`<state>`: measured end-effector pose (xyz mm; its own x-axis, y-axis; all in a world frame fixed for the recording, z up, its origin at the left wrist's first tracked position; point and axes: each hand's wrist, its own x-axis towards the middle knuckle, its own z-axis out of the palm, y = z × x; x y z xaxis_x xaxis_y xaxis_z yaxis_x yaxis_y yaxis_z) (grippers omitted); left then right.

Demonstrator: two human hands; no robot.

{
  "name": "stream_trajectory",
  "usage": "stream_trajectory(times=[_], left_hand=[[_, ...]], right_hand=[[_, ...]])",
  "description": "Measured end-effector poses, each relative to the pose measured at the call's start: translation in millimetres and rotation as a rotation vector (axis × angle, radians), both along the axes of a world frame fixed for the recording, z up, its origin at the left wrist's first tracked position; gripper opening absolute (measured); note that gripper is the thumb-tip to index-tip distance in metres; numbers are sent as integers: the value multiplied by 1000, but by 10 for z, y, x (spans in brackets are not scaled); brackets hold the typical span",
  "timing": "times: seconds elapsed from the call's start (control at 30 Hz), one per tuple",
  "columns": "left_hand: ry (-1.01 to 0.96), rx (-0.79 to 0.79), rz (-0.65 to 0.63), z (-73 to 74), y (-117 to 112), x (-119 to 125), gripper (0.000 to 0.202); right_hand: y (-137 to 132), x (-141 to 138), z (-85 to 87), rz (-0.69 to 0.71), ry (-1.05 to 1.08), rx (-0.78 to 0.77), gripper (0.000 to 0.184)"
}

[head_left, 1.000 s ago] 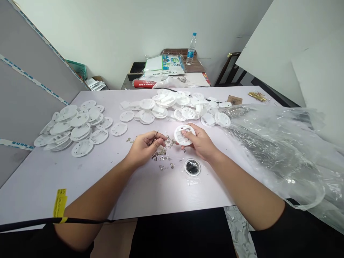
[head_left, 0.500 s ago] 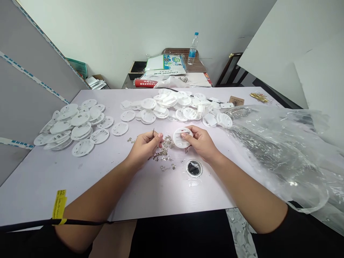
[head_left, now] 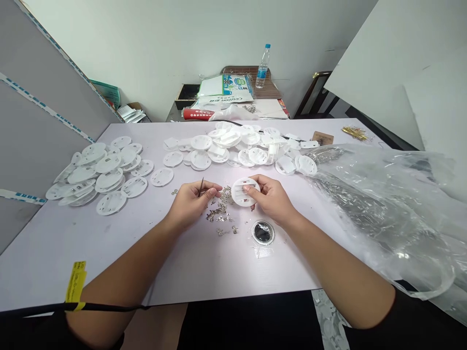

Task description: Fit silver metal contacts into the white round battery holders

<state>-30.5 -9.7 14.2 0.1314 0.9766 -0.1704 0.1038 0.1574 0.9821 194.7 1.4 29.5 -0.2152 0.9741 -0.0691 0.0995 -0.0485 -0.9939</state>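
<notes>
My left hand [head_left: 191, 203] pinches a thin dark pair of tweezers [head_left: 201, 187] with the tips pointing up. My right hand [head_left: 272, 200] grips a round white plastic disc [head_left: 245, 191] with slotted openings, its rim near the left hand's fingertips but apart from them. Small silver metal clips [head_left: 221, 210] lie scattered on the table just below and between my hands. A round dark mirror-like disc in a silver ring [head_left: 262, 232] sits on a small clear plastic piece below my right hand.
Several white plastic discs lie in a heap [head_left: 98, 175] on the pale table [head_left: 204, 267] to the left, and more [head_left: 233, 148] lie at the back. A large clear plastic bag [head_left: 379, 209] covers the right side. Brass pins [head_left: 355, 132] and a cardboard piece [head_left: 323, 138] lie far right.
The white disc has shifted slightly left and down, with its slots now showing more squarely. My left hand has moved a little left, and the tweezers now lean to the right.
</notes>
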Motion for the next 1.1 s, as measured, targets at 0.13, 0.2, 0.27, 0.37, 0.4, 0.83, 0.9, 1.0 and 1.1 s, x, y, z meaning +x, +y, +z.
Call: stream_trajectory(times=[0.13, 0.2, 0.27, 0.37, 0.4, 0.83, 0.9, 1.0, 1.1], left_hand=[[157, 78, -10, 11, -14, -10, 29], [181, 89, -30, 7, -19, -12, 26], [175, 89, -51, -5, -14, -13, 25], [151, 99, -73, -20, 4, -10, 25], [135, 101, -78, -20, 9, -8, 24], [35, 83, -32, 25, -33, 40, 30], [31, 93, -34, 16, -36, 42, 31], [59, 147, -38, -1, -35, 45, 29], [167, 221, -36, -17, -31, 46, 24]], right_hand=[[-43, -42, 12, 29, 3, -35, 23], [-64, -63, 21, 38, -4, -49, 22], [-78, -75, 24, 42, -24, -39, 22], [-88, -73, 13, 41, -63, -17, 23], [-90, -70, 7, 40, -78, -10, 23], [-138, -89, -14, 54, -210, 39, 24], [-149, -89, -19, 60, -190, 37, 24], [-166, -96, -29, 74, -189, 42, 25], [-178, -107, -44, 84, -209, 41, 26]])
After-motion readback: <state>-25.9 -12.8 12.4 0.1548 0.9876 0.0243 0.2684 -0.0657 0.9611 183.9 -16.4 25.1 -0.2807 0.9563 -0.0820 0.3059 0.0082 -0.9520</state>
